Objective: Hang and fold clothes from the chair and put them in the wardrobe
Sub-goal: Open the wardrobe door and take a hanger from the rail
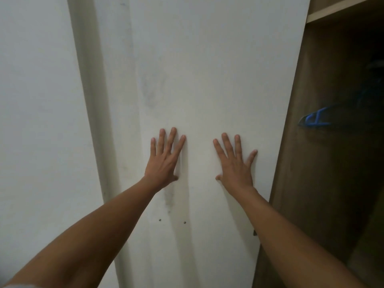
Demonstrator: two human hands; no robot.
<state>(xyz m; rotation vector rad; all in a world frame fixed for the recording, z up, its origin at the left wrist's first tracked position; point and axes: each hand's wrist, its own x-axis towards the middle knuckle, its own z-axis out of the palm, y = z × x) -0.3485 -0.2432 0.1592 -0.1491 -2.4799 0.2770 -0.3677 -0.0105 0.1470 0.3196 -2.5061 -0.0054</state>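
At the far left a smooth white wall (pixel 37 100) runs out of frame on three sides, and a scrap of pale sleeve (pixel 20 286) is cut off in the bottom corner. Beside the wall a narrow cream strip (pixel 89 80) slants upward; whether it is a door edge or a frame is hard to tell. Next comes the flat white door (pixel 207 59) of the wardrobe, its top and bottom out of view and its matte face marked with grey smudges. The left hand (pixel 165 161) lies palm-down on the door, fingers straight and only slightly parted, the thumb mostly tucked out of sight beneath the palm edge. Below and between the hands two small dark screws (pixel 160 220) sit in the panel. The right hand (pixel 235 165) presses flat just beside the other, fingers spread wider, little finger angled toward the door's free edge. Both bare forearms reach in from the bottom corners. To the right the wardrobe (pixel 307 152) stands open, its brown wood-grain side panel fading into a dark interior where little can be made out. A blue plastic hanger (pixel 313 120) shows there, partly swallowed by shadow, with what may be dark cloth around it. At the top right a pale shelf (pixel 332 11) edge is cropped by the frame.
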